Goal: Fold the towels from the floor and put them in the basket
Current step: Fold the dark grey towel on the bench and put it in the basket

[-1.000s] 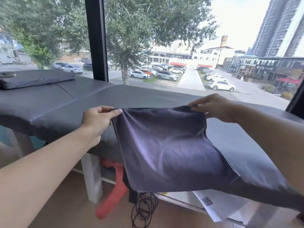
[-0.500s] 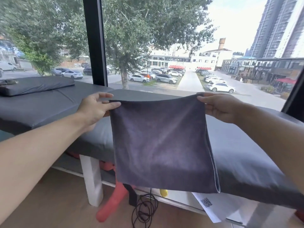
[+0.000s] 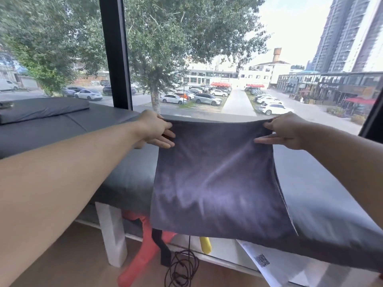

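A dark grey towel hangs spread out in front of me, above the padded grey bench. My left hand pinches its upper left corner. My right hand pinches its upper right corner. The top edge is stretched taut between the two hands, and the lower edge hangs free over the bench's front. No basket is in view.
A dark cushion lies on the bench at the far left. Under the bench are a white leg, a red object, a yellow object, a coiled black cable and a white sheet with a QR code. A large window is behind.
Both hands have lifted the towel from lying slack over the bench edge to hanging flat and upright, and have pulled its top edge taut.
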Motion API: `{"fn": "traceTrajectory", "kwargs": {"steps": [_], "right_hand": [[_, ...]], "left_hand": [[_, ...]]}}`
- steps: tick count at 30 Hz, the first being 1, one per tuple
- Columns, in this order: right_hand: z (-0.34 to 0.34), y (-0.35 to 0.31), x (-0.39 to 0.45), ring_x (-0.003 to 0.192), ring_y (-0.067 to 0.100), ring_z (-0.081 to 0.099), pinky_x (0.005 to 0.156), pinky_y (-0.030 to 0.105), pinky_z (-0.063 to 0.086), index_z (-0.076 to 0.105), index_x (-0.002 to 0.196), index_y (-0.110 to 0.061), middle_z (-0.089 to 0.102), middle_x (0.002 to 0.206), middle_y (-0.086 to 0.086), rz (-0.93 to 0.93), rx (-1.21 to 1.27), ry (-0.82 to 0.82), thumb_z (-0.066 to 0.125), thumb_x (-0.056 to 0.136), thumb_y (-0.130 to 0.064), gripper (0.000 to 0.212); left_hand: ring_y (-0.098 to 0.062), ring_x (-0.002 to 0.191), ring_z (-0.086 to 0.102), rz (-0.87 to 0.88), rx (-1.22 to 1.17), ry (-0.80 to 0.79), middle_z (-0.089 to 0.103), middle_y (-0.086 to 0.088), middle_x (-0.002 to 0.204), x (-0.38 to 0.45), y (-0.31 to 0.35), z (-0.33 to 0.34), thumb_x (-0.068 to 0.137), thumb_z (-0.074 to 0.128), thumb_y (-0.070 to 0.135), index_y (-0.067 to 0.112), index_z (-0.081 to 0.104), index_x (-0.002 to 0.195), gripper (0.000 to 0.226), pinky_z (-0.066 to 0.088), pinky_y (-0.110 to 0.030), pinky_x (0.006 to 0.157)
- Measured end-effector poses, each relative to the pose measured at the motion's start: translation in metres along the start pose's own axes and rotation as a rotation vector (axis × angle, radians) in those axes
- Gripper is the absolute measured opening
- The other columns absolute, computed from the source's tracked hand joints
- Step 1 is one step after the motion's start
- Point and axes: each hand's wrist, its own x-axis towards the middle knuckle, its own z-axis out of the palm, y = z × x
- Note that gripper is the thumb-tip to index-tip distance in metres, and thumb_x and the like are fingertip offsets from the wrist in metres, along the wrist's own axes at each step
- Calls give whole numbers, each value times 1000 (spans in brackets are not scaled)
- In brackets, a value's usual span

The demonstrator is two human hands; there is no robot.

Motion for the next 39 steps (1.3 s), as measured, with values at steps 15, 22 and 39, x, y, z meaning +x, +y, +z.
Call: {"fn": "traceTrajectory", "kwargs": {"steps": [15, 22, 39], "right_hand": [[12, 79, -5, 79, 21, 56, 83, 34, 55, 54, 85, -10, 50, 87, 10, -63, 222, 79, 52, 91, -4, 9], [8, 78, -56, 71, 26, 63, 78, 39, 59, 58, 77, -11, 58, 74, 8, -120, 157, 128, 80, 77, 3, 26], [9, 84, -94, 71, 18, 51, 47, 24, 41, 60, 117, -16, 61, 105, 9, 21, 1, 23, 41, 89, 11, 44]], "left_hand": [[-33, 88, 72, 124, -255, 193, 71, -20, 89, 1, -76, 34, 80, 68, 0, 16, 60, 78, 17, 57, -52, 93], [-28, 89, 73, 269, -405, 114, 73, -17, 86, -65, -88, 23, 74, 72, 3, 15, 62, 76, 15, 54, -40, 97], [-11, 46, 54, 263, -362, -29, 25, 0, 53, -112, -111, 29, 61, 90, 42, 15, 42, 47, 57, 48, -42, 77]]}}
